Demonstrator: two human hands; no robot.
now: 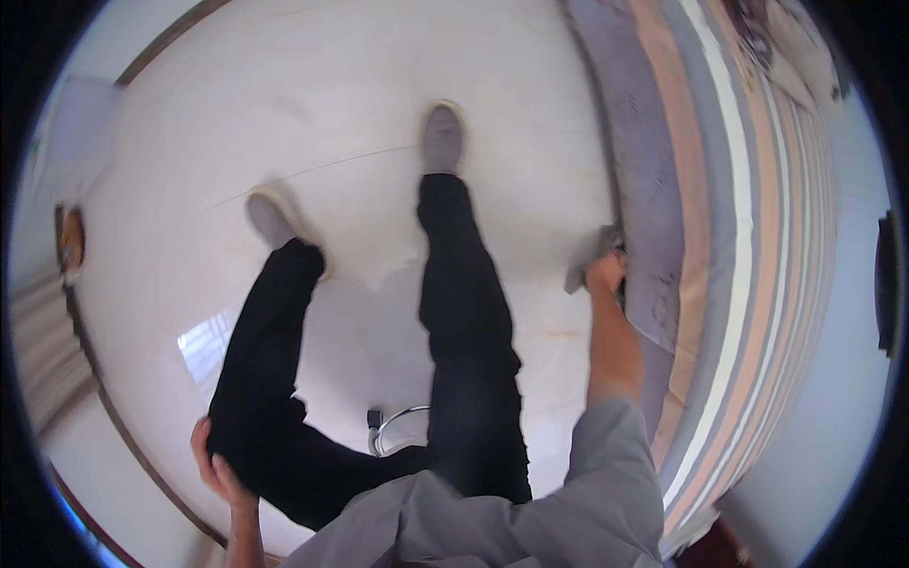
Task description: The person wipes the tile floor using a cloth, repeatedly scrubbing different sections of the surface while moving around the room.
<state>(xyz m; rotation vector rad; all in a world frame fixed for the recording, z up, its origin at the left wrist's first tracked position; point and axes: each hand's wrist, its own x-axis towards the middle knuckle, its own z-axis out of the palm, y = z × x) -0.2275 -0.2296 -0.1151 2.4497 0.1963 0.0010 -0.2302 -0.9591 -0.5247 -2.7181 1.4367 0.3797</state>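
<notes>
1. Two hands: the left hand (213, 464) rests against the thigh of the left trouser leg, and the right hand (606, 273) grips the edge of the bedding.
2. Two shoes (442, 137), grey with pale soles, both on the floor.
3. Two black trouser legs (469, 312).
4. One striped bedcover (734, 237), banded in grey, peach and white.
5. One grey sheet edge (639, 189) beneath the bedcover.
6. One metal ring-shaped object (398, 426) between the legs.

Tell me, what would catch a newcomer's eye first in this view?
Two legs in black trousers stride across the pale glossy floor at the centre. To the right, the right hand grips the edge of a striped bedcover, while the left hand rests against the left thigh, lower left.
</notes>
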